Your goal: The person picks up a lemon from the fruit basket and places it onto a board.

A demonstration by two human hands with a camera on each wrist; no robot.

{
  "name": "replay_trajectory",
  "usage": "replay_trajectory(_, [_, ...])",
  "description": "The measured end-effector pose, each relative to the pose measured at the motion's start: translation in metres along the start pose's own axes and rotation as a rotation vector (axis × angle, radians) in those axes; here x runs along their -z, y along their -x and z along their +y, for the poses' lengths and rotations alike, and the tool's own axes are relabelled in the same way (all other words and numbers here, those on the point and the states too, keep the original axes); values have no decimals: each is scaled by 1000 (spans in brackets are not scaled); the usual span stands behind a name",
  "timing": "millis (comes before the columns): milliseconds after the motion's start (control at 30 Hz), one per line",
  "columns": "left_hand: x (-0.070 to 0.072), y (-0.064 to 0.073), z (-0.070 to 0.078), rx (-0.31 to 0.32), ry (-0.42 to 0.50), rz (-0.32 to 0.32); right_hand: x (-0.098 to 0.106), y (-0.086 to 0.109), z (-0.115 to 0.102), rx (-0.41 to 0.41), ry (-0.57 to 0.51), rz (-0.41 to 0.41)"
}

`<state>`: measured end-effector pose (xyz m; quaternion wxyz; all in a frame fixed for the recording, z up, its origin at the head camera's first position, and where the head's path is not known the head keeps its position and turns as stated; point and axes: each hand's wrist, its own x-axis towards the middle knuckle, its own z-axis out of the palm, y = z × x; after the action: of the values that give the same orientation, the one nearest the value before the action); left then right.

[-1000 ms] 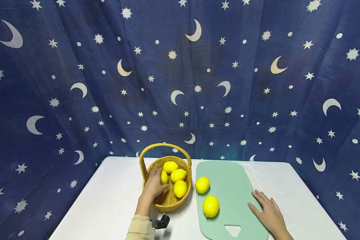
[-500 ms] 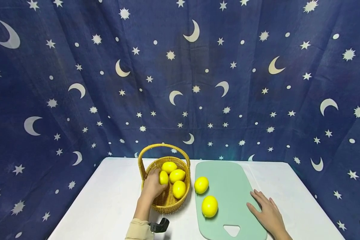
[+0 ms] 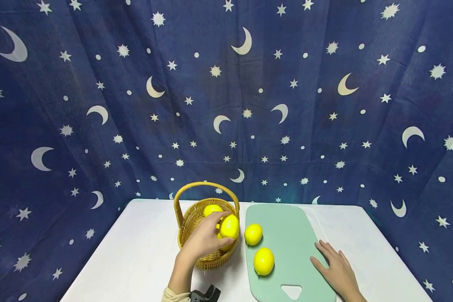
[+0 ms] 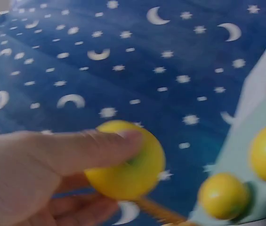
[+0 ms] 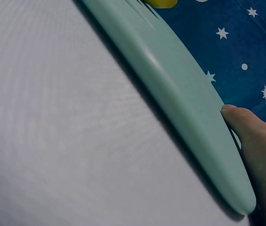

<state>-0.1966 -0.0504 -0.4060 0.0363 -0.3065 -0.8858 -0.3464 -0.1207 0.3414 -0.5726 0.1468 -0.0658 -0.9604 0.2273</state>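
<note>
"What do your left fingers have hold of?"

"A glossy yellow, oval lemon [image 3: 229,227]. My left hand [image 3: 205,240] curls round it, thumb on one side and fingers on the other, parted only as far as the fruit between them."

"Where is that?"

"Lower centre of the head view, over the right half of a round, golden-brown wicker basket [image 3: 207,264] with a tall arched handle [image 3: 206,183]. A yellow back lemon [image 3: 212,209] shows inside; another, below my grip, is mostly hidden."

"And your right?"

"Lower right of the frame. My right hand [image 3: 339,270] rests at the right edge of a flat, pale green board [image 3: 287,235], fingers fairly straight and spread, holding nothing."

"Anything on the board?"

"Along its left side, a yellow upper lemon [image 3: 253,234] and, just below it in the frame, a yellow lower lemon [image 3: 264,261]. Basket and board are on a white table [image 3: 128,260], before a navy curtain [image 3: 226,84] of pale moons and stars."
</note>
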Motion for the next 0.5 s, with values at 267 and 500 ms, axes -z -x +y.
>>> replay_trajectory(267, [-56, -23, 9, -111, 23, -48, 0, 1, -1, -22, 6, -22])
replay_trajectory(500, [-91, -48, 9, -154, -114, -14, 2, 1, -3, -26, 8, -21])
